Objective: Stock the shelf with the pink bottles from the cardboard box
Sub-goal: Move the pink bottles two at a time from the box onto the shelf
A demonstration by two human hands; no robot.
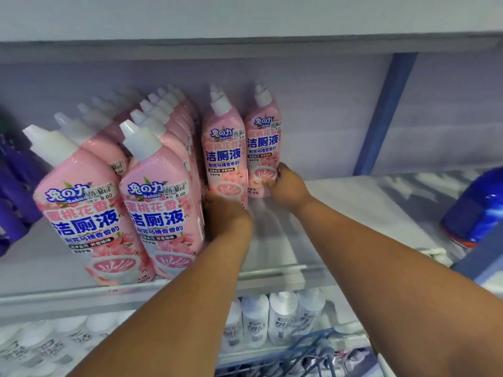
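Shelf (353, 202), white, mid-height, bearing stock as follows. Pink bottles: two full rows (119, 202) standing upright at the left of the shelf, white angled caps, blue lettering, price stickers near the shoulders, each row running back from the shelf's front lip toward the rear wall. To the right of these rows, deeper on the shelf, two more pink bottles stand side by side, with further caps visible just behind them. Left hand (226, 213): wrapped around the base of the left pink bottle (223, 156) of this pair, fingers hidden behind it. Right hand (285, 186): closed on the lower part of the right pink bottle (262, 148), thumb against its label. Both held bottles appear to rest on the shelf, though the bases are covered by the hands and contact cannot be confirmed. Hands close together, not touching. Right of the held bottles the shelf surface is bare up to a blue bottle (473, 208) leaning at the shelf's far right end. Purple bottles (13, 186) at the shelf's far left edge. Blue upright post (381, 115) behind the shelf, right of centre. Below the shelf: white bottles (272, 319) in rows, and blurred blue wire at the lower frame edge.
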